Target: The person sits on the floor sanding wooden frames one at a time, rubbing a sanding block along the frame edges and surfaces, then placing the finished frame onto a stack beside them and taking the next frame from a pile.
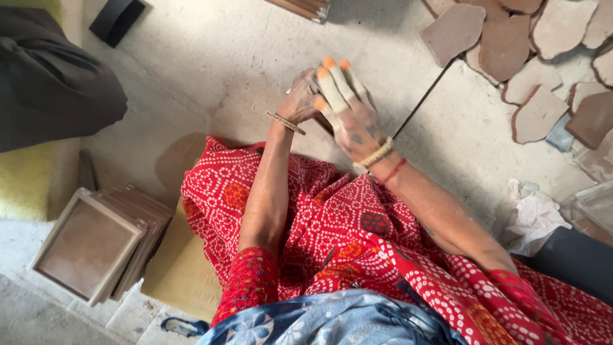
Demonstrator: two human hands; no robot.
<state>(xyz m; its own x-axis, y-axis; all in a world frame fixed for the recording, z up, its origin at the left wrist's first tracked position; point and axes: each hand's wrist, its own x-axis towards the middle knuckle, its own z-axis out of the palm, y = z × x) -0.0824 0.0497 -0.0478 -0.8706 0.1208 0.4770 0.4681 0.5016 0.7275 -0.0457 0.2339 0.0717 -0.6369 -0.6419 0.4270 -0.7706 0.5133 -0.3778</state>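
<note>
Head view is showing the right hand (351, 108) lying flat, fingers stretched, over a dark flat piece (324, 122) above the red cloth (332, 217). Her left hand (300, 97) is curling at its edge; whether it is gripping, I cannot tell. Framed tiles (96, 243) are sitting stacked nearby.

Open pale floor (211, 57) lies ahead and left of the hands, nothing there to snag on. Flat stone pieces (511, 45) crowd the far right, a thin dark rod (424, 96) slants across beside them, and stacked frames (96, 246) block the near left.
</note>
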